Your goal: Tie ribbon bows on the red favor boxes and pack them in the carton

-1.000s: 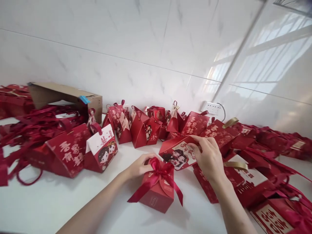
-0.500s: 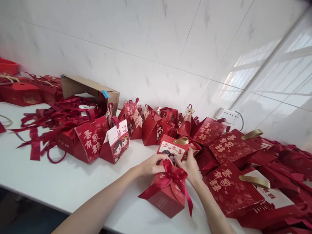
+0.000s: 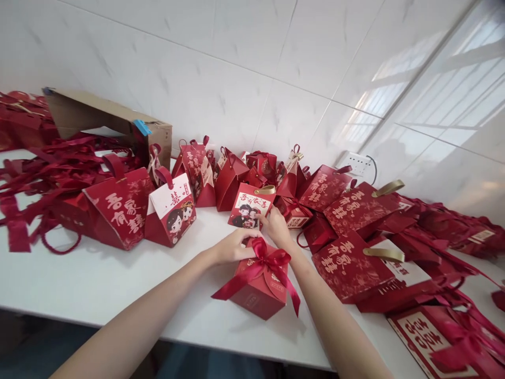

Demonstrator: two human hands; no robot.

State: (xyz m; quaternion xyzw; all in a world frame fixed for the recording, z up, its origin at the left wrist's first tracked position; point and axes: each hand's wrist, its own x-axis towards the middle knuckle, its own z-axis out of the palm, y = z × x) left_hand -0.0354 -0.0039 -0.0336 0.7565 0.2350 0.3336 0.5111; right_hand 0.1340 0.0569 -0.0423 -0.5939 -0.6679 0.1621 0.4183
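Note:
A red gift box (image 3: pixel 254 297) with a satin ribbon bow (image 3: pixel 268 258) on top stands on the white table in front of me. My left hand (image 3: pixel 236 245) rests at its back left, fingers curled onto the top edge beside the bow; the fingertips are partly hidden. Just behind it is a smaller red gift box (image 3: pixel 239 213) with a cartoon couple on its white front and a gold ribbon handle (image 3: pixel 265 190). The fingers of my right hand (image 3: pixel 277 229) grip the lower right side of this smaller box.
Several red gift boxes (image 3: pixel 232 179) line the wall behind. A cardboard box (image 3: pixel 160 139) with loose dark red ribbons (image 3: pixel 51 168) stands left, beside two handled boxes (image 3: pixel 173 210). More boxes (image 3: pixel 351 266) crowd the right, below a white power strip (image 3: pixel 355 163).
My right hand has pushed the cartoon-couple box back, away from the bow box. My left hand stays at the bow box. The whole view has shifted, bringing more boxes in at lower right.

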